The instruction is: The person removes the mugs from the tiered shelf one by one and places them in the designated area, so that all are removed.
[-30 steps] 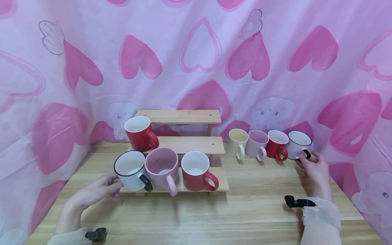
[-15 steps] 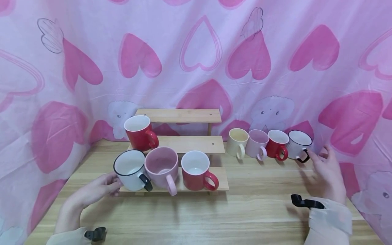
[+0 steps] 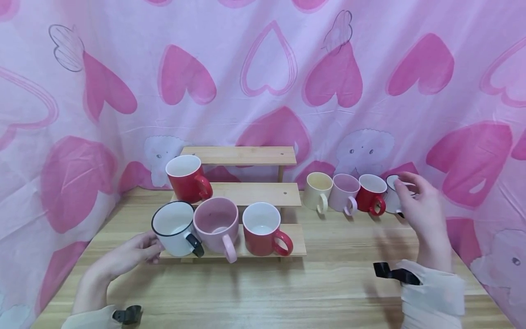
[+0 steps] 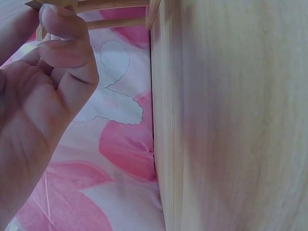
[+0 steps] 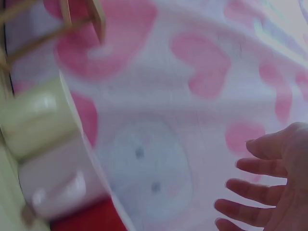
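My left hand (image 3: 131, 253) grips the left end of the lowest board of a wooden tiered rack (image 3: 293, 237); in the left wrist view its fingers (image 4: 72, 53) curl at the wood. Beside it on that board sit a white mug with a black rim (image 3: 172, 233), a pink mug (image 3: 215, 228) and a red mug (image 3: 259, 235). My right hand (image 3: 423, 214), fingers apart and holding nothing, hovers by another black-rimmed white mug (image 3: 392, 201), partly hiding it. A second red mug (image 3: 367, 196), a light pink mug (image 3: 343, 196) and a cream mug (image 3: 315, 194) continue that row.
One more red mug (image 3: 186, 183) stands at the left of the middle board. The top board (image 3: 242, 156) is behind it. A pink heart-print cloth (image 3: 263, 123) hangs around the back and sides of the wooden table (image 3: 263, 292).
My right hand let go of the right-hand white mug's black handle and drew back to the right, then came left and up over that mug. My left hand has stayed at the rack.
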`<state>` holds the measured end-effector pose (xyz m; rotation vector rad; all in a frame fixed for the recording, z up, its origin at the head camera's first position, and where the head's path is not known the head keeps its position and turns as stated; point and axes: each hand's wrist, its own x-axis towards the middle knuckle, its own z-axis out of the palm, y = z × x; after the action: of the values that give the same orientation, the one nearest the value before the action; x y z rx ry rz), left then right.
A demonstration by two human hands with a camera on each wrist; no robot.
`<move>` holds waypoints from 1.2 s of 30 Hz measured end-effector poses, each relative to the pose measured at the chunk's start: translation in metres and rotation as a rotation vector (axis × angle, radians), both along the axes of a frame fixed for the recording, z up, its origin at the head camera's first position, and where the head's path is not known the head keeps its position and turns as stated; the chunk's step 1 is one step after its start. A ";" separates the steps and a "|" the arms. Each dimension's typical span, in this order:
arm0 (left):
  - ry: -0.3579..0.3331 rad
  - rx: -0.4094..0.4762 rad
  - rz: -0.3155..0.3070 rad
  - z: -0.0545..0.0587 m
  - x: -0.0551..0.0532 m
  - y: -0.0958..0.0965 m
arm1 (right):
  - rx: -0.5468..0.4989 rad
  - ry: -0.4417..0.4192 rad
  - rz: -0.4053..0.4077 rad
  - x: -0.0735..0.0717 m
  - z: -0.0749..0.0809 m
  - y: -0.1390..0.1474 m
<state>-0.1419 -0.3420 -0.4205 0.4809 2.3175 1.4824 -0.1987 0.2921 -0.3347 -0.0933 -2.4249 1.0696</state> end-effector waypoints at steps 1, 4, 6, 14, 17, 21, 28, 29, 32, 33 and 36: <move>-0.002 0.000 -0.002 0.000 0.000 0.000 | 0.007 0.038 0.019 0.001 0.003 -0.009; -0.003 0.000 -0.007 0.001 -0.001 0.000 | 0.048 0.155 0.082 0.004 0.007 -0.037; 0.000 0.003 -0.012 0.001 -0.001 0.001 | 0.074 0.209 0.137 0.006 0.008 -0.054; -0.001 0.021 -0.034 0.001 -0.004 0.002 | 0.120 0.301 0.333 0.013 0.003 -0.109; -0.021 0.015 -0.024 -0.001 -0.005 0.004 | 0.132 0.289 0.400 0.017 0.001 -0.123; -0.030 0.011 -0.013 -0.004 -0.008 0.010 | 0.173 0.257 0.469 0.022 0.000 -0.139; 0.008 -0.011 -0.011 -0.004 -0.005 0.005 | 0.230 0.249 0.645 0.021 0.014 -0.182; 0.011 -0.007 -0.015 -0.004 -0.005 0.004 | 0.264 0.262 0.667 0.022 0.017 -0.189; 0.017 0.011 -0.028 -0.005 -0.004 0.001 | 0.402 0.312 0.713 0.029 0.030 -0.206; 0.019 0.015 -0.031 -0.006 -0.004 0.000 | 0.445 0.327 0.731 0.031 0.033 -0.212; 0.031 0.017 -0.032 -0.006 -0.003 -0.003 | 0.542 0.362 0.796 0.033 0.043 -0.231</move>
<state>-0.1451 -0.3452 -0.4267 0.5464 2.3115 1.4908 -0.1657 0.0615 -0.2916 1.2094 -2.3310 0.5766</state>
